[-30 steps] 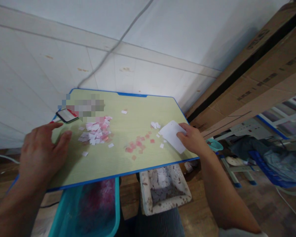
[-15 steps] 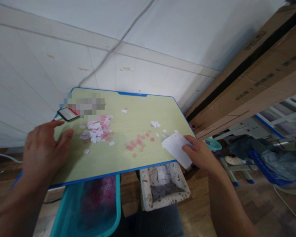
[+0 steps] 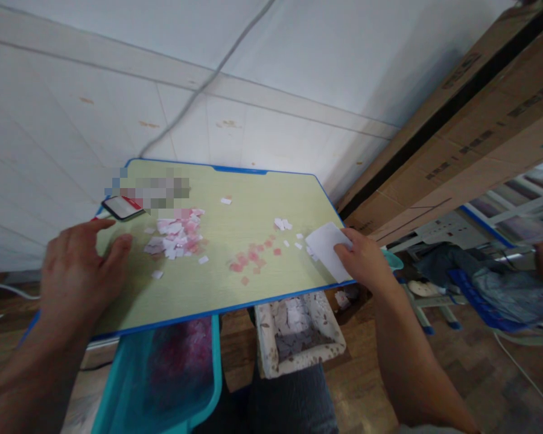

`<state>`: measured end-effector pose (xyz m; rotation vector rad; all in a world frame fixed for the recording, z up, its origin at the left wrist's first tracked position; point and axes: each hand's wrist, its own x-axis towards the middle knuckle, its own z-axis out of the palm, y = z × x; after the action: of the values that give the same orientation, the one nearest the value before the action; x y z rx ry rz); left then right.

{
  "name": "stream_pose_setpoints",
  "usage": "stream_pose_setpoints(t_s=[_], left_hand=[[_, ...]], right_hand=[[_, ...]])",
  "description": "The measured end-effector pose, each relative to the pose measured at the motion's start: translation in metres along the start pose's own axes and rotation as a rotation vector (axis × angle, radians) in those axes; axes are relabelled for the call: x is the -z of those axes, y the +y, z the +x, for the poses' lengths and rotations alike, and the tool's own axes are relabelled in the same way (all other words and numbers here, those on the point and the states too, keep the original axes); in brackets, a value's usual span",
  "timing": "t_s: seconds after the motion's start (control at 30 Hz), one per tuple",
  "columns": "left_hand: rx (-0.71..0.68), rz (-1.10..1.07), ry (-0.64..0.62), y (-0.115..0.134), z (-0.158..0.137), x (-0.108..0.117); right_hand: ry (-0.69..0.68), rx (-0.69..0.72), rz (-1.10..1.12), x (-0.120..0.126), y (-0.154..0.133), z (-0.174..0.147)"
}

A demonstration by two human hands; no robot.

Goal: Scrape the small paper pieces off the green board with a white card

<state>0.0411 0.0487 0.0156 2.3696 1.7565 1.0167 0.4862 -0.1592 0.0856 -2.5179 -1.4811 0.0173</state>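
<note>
My right hand (image 3: 362, 259) pinches a white sheet of paper (image 3: 328, 247) between thumb and fingers, low over the right end of the table. Small white scraps (image 3: 300, 237) lie just left of the sheet. My left hand (image 3: 84, 265) is over the table's left end, thumb and forefinger apart, holding nothing. To its right sits a loose heap of small white and pink paper pieces (image 3: 176, 237). Thin pink squares (image 3: 253, 256) are scattered at mid-table, and a small white cluster (image 3: 283, 224) lies beyond them.
The yellow table (image 3: 226, 295) has a blue rim and stands against a wall. A phone (image 3: 122, 208) lies at its back left. Below the front edge are a teal tub (image 3: 215, 386) with pink contents and a fabric-lined basket (image 3: 266, 355) of white pieces. Cardboard boxes (image 3: 457, 150) lean at right.
My right hand has moved slightly away from me with the paper, which has shifted up and to the right. My left hand stays nearly in place. The view has shifted a little.
</note>
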Motion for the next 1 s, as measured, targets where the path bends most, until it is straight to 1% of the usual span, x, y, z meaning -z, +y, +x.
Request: stream_pose_setpoints(t_s=[0.1, 0.2, 0.3, 0.43, 0.63, 0.7, 0.77, 0.9, 1.0], left_hand=[[-0.008, 0.004, 0.009, -0.001, 0.000, -0.001], [-0.014, 0.018, 0.007, -0.004, 0.000, -0.002], [-0.025, 0.022, 0.013, -0.006, 0.000, -0.003], [-0.036, 0.011, 0.038, -0.008, 0.000, -0.005], [-0.032, 0.013, 0.036, -0.007, -0.001, -0.004], [-0.025, 0.010, 0.032, -0.007, -0.001, -0.003], [-0.024, 0.001, 0.031, -0.006, -0.001, -0.003], [-0.018, -0.009, 0.034, -0.006, -0.001, -0.003], [-0.020, -0.014, 0.032, -0.007, -0.001, -0.003]], right_hand=[[-0.054, 0.035, -0.020, 0.005, -0.001, -0.005], [-0.027, 0.035, -0.046, 0.011, -0.003, -0.007], [-0.008, 0.024, -0.106, 0.012, -0.009, -0.001], [-0.042, 0.027, -0.193, 0.011, -0.021, 0.012], [-0.082, 0.156, -0.210, 0.012, -0.053, 0.021], [-0.083, 0.201, -0.202, 0.014, -0.060, 0.024], [-0.061, 0.197, -0.173, 0.016, -0.057, 0.027], [0.016, 0.088, -0.090, 0.013, -0.032, 0.028], [-0.004, 0.076, -0.053, 0.005, -0.020, 0.024]])
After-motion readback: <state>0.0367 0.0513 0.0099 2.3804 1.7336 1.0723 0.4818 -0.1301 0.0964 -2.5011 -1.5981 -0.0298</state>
